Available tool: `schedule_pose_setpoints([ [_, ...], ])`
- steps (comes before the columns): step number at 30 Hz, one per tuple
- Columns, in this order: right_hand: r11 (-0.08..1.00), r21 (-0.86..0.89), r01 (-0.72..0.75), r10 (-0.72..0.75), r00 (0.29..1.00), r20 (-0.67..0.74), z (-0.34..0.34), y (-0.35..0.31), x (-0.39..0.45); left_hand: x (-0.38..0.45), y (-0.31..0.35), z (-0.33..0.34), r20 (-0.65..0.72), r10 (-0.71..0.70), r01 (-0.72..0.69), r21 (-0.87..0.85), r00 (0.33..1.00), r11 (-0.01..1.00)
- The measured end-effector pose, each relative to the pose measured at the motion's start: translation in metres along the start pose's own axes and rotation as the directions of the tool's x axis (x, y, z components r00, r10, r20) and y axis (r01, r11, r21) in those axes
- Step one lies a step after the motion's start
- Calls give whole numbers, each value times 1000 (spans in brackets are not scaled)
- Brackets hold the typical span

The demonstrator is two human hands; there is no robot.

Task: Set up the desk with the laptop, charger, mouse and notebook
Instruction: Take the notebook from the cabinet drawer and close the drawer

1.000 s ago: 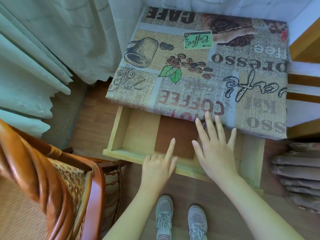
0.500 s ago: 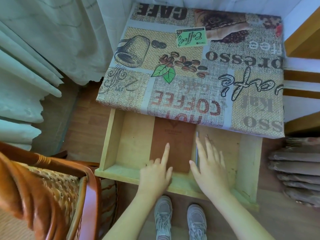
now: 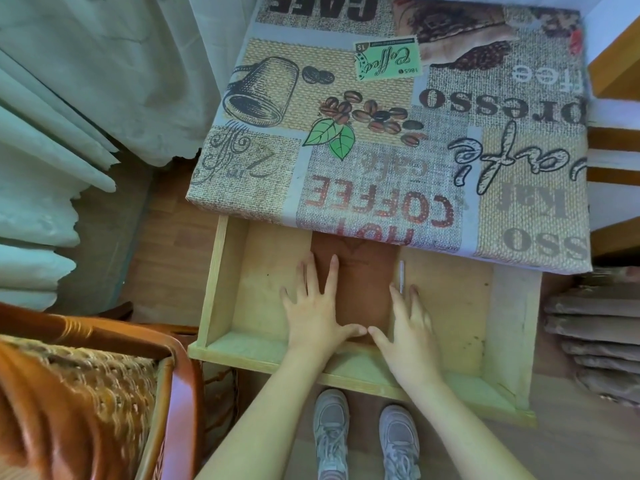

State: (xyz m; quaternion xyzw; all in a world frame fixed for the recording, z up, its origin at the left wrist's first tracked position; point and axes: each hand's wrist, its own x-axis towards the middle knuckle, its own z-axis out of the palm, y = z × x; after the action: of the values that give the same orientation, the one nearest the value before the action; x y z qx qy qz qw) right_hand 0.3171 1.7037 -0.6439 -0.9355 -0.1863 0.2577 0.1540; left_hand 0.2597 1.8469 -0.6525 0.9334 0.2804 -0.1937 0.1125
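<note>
Fingers spread flat, our left hand [image 3: 313, 315] rests on the brown notebook's [image 3: 360, 289] left edge inside the open drawer [image 3: 450, 306] under the bench [image 3: 398, 133], and our right hand [image 3: 410, 329], likewise spread, flanks its right edge.

One head-worn camera looks steeply down, close over the open drawer [image 3: 263, 351] and the counter [image 3: 398, 140] beyond it.

- Left hand [image 3: 316, 315]: palm down, fingers straight and spread, thumb pointing inward.
- Right hand [image 3: 410, 327]: palm down, fingers extended, thumb tip nearly meeting left thumb.
</note>
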Motion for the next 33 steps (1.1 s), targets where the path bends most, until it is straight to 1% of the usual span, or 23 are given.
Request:
schedule_pose_setpoints([
  [3, 993, 112, -27, 26, 1000, 13, 6, -6, 0, 0, -3, 4, 22, 1, -2, 25, 1000, 1000],
  [7, 981, 193, -19, 16, 1000, 15, 11, -14, 5, -1, -3, 6, 16, 13, -13, 1, 1000, 1000],
  [10, 977, 215, -9, 8, 1000, 9, 15, -21, 9, -1, -2, 7, -14, 25, -26, -73, 1000, 997],
  [12, 972, 236, -17, 25, 999, -33, 17, -24, 10, -1, 0, 6, -13, 34, -35, -125, 999, 992],
  [17, 935, 354, -31, 88, 986, -145, 20, -19, 18, 2, 0, 5, -30, 25, -31, -208, 999, 978],
  [21, 899, 435, -57, 127, 983, -135, 18, -14, 28, 3, -5, 5, -48, 9, -22, -293, 999, 956],
  [27, 874, 486, -32, 88, 992, -92, 15, -4, 32, 0, -8, 9, -78, -37, 1, -419, 996, 908],
  [30, 873, 489, -9, 80, 989, -124, 18, -3, 27, 0, -7, 11, -92, -50, 3, -446, 994, 895],
  [33, 848, 528, -28, 122, 982, -143, 19, -4, 24, -2, -5, 11, -112, -57, -5, -492, 992, 871],
])
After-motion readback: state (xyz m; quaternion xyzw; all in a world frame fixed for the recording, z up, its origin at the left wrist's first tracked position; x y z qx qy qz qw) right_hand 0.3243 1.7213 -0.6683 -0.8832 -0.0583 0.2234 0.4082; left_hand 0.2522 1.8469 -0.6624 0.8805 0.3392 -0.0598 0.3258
